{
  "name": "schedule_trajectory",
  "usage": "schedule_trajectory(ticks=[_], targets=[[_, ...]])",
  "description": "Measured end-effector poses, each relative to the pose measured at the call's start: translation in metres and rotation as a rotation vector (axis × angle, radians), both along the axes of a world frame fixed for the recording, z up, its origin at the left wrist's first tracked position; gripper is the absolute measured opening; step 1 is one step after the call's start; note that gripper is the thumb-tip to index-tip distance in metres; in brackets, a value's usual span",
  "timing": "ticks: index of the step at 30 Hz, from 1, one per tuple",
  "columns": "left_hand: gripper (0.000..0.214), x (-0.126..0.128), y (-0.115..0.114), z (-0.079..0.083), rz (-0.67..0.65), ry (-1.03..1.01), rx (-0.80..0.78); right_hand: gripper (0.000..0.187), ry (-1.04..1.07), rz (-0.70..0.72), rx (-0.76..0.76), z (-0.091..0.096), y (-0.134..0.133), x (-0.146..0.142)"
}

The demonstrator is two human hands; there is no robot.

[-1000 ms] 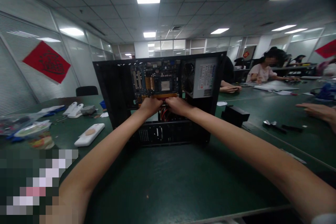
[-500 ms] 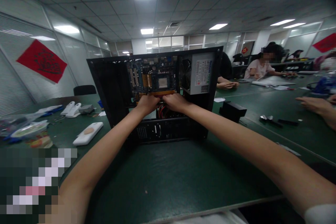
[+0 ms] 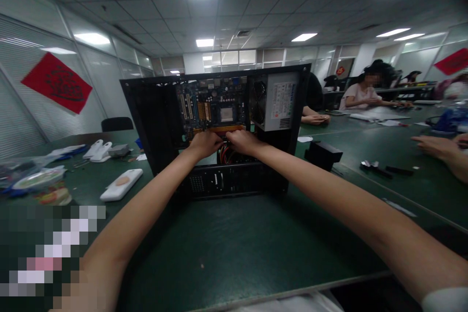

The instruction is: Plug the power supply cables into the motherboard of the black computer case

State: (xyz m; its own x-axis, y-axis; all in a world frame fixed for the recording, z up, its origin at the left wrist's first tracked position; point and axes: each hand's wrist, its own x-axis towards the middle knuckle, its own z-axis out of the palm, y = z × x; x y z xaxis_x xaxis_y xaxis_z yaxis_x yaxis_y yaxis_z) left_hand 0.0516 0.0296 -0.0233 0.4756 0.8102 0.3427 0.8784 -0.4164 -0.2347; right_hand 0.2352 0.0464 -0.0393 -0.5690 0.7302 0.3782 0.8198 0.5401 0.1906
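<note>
An open black computer case (image 3: 153, 117) stands on the green table (image 3: 237, 248) in front of me, its blue motherboard (image 3: 214, 107) and grey power supply (image 3: 280, 102) facing me. Both my hands reach inside it. My left hand (image 3: 204, 144) is closed at the lower edge of the motherboard, by the yellow and orange slots (image 3: 228, 128). My right hand (image 3: 243, 141) is closed right beside it, fingertips meeting the left hand's over red cables (image 3: 224, 156). What the fingers grip is hidden.
A white remote-like device (image 3: 120, 184), white handsets (image 3: 98, 151) and plastic bags (image 3: 36, 180) lie at the left. A black box (image 3: 323, 153) and small black parts (image 3: 383, 169) lie at the right. Another person's hand (image 3: 437, 148) rests at the far right; other people sit behind.
Both hands stay together at the motherboard's lower edge. The view has shifted slightly, so the case sits a little higher and further left in frame than a second ago.
</note>
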Motion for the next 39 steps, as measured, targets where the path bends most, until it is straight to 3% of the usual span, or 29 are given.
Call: schedule_trajectory(ticks=[7,20,39], targets=[[0.033,0.000,0.004,-0.002,0.004,-0.016,-0.011,0.024,0.063,0.016,-0.036,-0.005,-0.007,0.009],[0.032,0.006,-0.001,0.000,0.051,-0.077,-0.049,0.032,0.117,-0.113,-0.111,-0.002,-0.012,0.010],[0.030,0.007,0.004,0.000,0.049,-0.124,-0.036,0.028,0.175,-0.058,-0.108,0.000,-0.005,0.010]])
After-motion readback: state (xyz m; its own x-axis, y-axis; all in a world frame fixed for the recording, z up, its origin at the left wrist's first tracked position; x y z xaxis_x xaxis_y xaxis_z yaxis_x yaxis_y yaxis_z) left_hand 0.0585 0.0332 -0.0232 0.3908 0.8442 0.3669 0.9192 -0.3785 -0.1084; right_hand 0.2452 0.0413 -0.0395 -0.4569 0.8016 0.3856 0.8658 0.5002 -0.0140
